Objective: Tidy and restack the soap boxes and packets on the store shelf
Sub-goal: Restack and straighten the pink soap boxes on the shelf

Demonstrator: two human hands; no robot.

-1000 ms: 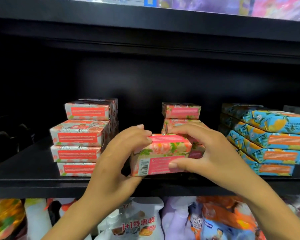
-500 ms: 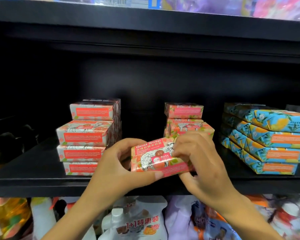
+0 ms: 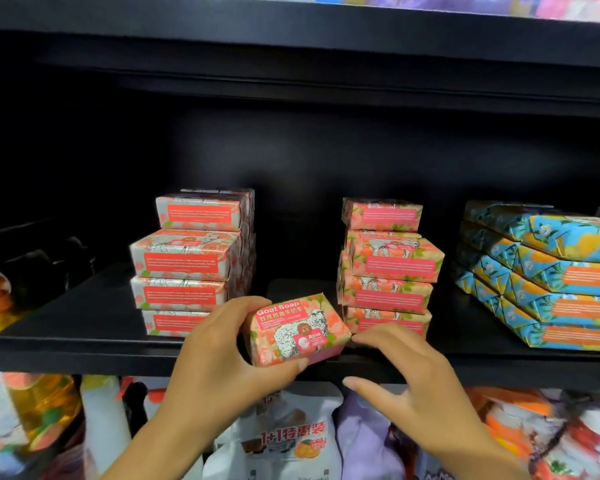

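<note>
Head camera, looking down at a black store shelf [image 3: 84, 327]: we see the left hand [image 3: 219, 358] clamped on a pink floral paper-wrapped soap box [image 3: 291, 330] marked "Goat Soap" and "Rose", fingers curled over its left end and thumb pressed under its lower edge. The box sits tilted at the shelf's front lip, its printed face turned up toward us. The right hand [image 3: 416, 382] holds nothing, its fingers spread apart; its index fingertip is at the box's right corner, though we cannot tell whether the two touch.

Behind the held box and to its left stands a stack of red-labelled floral soap boxes [image 3: 187, 261]. Just to its right rises a stack of pink-labelled floral soap boxes [image 3: 388, 268]. Further right, well apart from the hands, lies a stack of blue-and-orange wrapped soap packets [image 3: 551, 282]. Below the shelf we see a white refill pouch with red lettering [image 3: 284, 441].
</note>
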